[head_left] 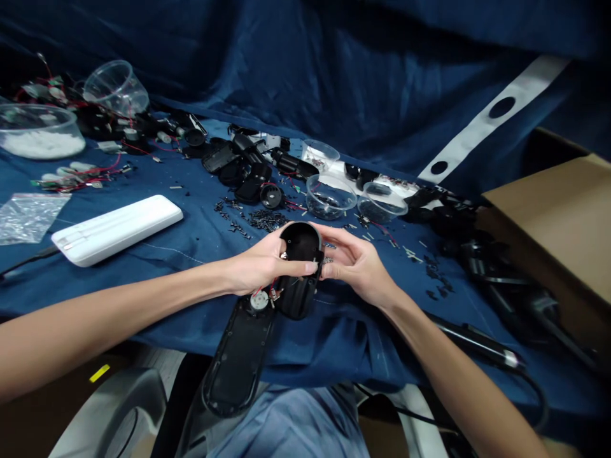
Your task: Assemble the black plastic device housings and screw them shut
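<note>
My left hand grips a hollow black plastic housing, its thumb lying across the opening. At the housing's right edge, my right hand has its fingers bent against the rim and its thumb near the left thumb's tip. A small silvery bit shows by the right fingertips, too small to name. Below the left hand hangs a long black cover, joined to the housing by thin red wires. A small round motor sits at the cover's upper end. The far side of the housing is hidden.
Behind the hands lie black screws and clear plastic bowls. A white power bank with a cable is at left, near a plastic bag. A black corded tool lies at right, near a cardboard box.
</note>
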`<act>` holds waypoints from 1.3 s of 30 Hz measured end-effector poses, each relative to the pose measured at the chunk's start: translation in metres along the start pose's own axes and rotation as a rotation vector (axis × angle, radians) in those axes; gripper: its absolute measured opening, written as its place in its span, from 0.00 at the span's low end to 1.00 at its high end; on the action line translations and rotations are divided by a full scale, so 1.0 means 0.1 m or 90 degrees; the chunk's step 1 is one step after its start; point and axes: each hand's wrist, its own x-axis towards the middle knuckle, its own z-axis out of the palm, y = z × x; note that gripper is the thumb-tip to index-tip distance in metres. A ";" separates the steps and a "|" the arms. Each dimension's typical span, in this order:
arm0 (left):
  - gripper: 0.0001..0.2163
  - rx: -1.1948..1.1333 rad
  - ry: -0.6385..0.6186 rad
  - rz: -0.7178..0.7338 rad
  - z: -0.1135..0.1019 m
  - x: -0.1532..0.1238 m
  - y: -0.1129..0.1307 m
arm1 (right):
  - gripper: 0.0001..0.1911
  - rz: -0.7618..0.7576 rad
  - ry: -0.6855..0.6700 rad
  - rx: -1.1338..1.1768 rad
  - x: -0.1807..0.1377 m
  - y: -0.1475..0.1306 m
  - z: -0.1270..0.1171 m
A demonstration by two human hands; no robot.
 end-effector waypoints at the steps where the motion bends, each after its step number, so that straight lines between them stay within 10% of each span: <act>1: 0.28 -0.001 -0.002 0.001 0.00 0.00 0.00 | 0.33 -0.004 0.004 0.002 -0.01 0.00 0.01; 24: 0.24 0.010 0.017 -0.032 0.03 -0.03 0.09 | 0.36 0.028 0.062 -0.090 0.01 -0.04 0.13; 32: 0.17 -0.175 0.083 -0.094 0.01 0.07 0.10 | 0.10 -0.163 0.253 -0.341 -0.04 -0.12 0.13; 39: 0.16 -0.167 0.108 -0.100 -0.03 0.08 0.06 | 0.11 0.014 0.032 -0.373 -0.19 -0.17 0.49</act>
